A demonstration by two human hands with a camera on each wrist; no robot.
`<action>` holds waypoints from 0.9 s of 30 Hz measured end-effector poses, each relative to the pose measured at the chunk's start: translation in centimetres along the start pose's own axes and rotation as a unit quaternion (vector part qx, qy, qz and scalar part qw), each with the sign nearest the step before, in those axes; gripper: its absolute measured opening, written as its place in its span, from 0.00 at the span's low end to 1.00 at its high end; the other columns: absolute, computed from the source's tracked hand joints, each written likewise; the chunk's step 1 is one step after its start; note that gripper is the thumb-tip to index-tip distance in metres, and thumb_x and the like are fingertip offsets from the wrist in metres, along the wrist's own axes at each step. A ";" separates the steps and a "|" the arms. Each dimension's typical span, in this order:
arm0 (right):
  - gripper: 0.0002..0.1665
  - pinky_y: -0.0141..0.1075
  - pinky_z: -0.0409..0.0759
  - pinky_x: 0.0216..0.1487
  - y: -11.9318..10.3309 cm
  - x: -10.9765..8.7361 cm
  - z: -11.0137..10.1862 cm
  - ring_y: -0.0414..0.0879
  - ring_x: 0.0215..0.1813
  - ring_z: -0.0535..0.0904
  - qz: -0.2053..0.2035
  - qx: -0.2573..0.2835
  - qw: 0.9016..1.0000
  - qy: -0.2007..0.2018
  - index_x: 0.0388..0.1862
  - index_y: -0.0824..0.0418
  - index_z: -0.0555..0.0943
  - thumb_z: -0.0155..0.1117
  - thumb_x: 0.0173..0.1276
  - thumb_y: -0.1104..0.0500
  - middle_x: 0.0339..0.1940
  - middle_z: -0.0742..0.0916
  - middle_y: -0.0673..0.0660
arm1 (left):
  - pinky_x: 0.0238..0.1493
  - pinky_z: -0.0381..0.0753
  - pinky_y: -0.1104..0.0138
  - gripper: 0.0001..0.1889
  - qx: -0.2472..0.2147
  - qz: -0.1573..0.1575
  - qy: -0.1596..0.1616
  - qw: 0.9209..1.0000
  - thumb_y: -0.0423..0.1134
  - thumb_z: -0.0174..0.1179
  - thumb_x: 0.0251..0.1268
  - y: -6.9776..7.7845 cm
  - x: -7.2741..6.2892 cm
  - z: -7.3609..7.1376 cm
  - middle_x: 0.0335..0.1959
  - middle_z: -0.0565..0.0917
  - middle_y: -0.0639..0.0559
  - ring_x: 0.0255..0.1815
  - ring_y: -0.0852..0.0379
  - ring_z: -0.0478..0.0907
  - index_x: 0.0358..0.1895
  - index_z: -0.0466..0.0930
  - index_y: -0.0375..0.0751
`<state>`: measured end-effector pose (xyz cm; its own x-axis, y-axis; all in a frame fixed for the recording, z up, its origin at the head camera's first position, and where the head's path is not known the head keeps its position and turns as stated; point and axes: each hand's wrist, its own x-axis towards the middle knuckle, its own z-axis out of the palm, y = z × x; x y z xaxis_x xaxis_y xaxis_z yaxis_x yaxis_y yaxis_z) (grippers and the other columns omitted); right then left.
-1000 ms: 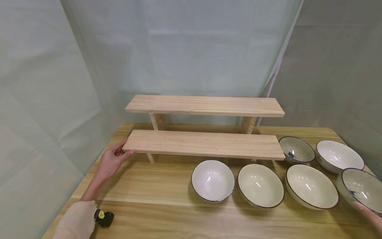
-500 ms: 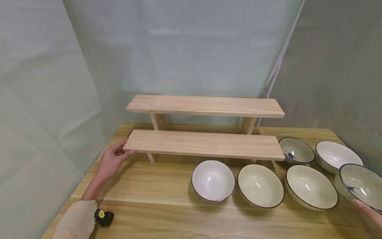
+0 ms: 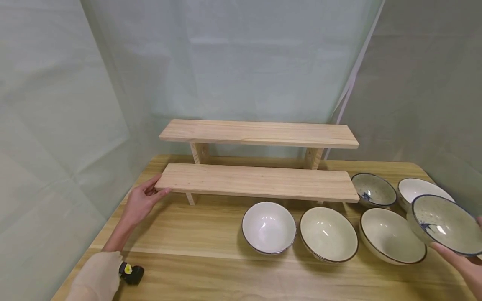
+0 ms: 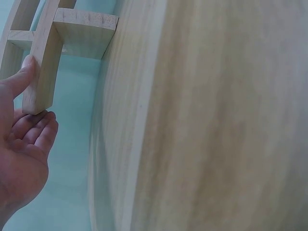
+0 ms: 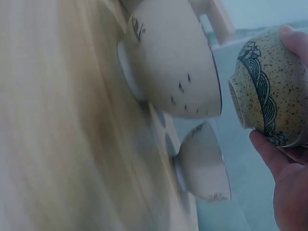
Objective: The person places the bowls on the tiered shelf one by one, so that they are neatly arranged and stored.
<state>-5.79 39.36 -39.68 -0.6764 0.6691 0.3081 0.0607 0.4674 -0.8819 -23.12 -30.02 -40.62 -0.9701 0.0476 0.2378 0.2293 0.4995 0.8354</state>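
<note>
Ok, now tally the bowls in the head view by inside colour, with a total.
White: 2 (front white bowl, back white bowl)
Cream: 2 (left cream bowl, right cream bowl)
Grey: 2 (back grey bowl, held grey bowl)
Total: 6

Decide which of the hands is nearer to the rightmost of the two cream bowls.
Right. The right hand, holding the speckled bowl, is just right of that cream bowl; the left hand is far to its left, gripping the left end of the lower shelf.
</note>
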 end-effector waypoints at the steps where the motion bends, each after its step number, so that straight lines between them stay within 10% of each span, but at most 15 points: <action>1: 0.52 0.11 0.64 0.51 -0.3 0.0 0.2 0.37 0.74 0.62 0.019 -0.012 1.000 -0.010 0.85 0.47 0.57 0.68 0.68 0.72 0.81 0.65 0.53 | 0.48 0.71 0.87 0.39 0.001 0.000 0.000 1.000 0.39 0.64 0.76 0.0 0.0 0.0 0.73 0.65 0.22 0.70 0.30 0.68 0.78 0.55 0.22; 10: 0.61 0.12 0.70 0.51 -1.1 -0.1 1.8 0.35 0.64 0.72 -0.070 0.056 0.994 -0.057 0.85 0.54 0.58 0.68 0.57 0.85 0.74 0.70 0.56 | 0.47 0.73 0.87 0.38 0.002 0.000 0.002 1.000 0.39 0.64 0.76 -0.1 0.0 -0.1 0.72 0.65 0.22 0.69 0.31 0.69 0.78 0.56 0.22; 17: 0.62 0.15 0.74 0.50 -2.2 -0.2 2.6 0.30 0.56 0.77 -0.124 0.181 0.965 -0.143 0.84 0.59 0.59 0.68 0.53 0.88 0.68 0.72 0.51 | 0.47 0.72 0.87 0.39 0.005 -0.005 0.003 1.000 0.39 0.65 0.76 -0.1 -0.1 0.0 0.72 0.65 0.22 0.69 0.32 0.69 0.78 0.56 0.21; 27: 0.65 0.17 0.75 0.51 -4.4 -0.1 4.3 0.30 0.56 0.79 -0.192 0.126 0.960 -0.159 0.83 0.59 0.61 0.71 0.48 0.90 0.67 0.76 0.49 | 0.47 0.71 0.87 0.39 0.008 -0.004 0.003 1.000 0.40 0.65 0.76 -0.1 -0.1 0.0 0.72 0.65 0.22 0.69 0.32 0.69 0.78 0.56 0.22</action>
<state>-9.20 34.78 -37.38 -0.8053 0.2466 0.5391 -0.3908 0.4630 -0.7955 -23.09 -30.01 -40.72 -0.9717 0.0382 0.2332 0.2193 0.5134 0.8297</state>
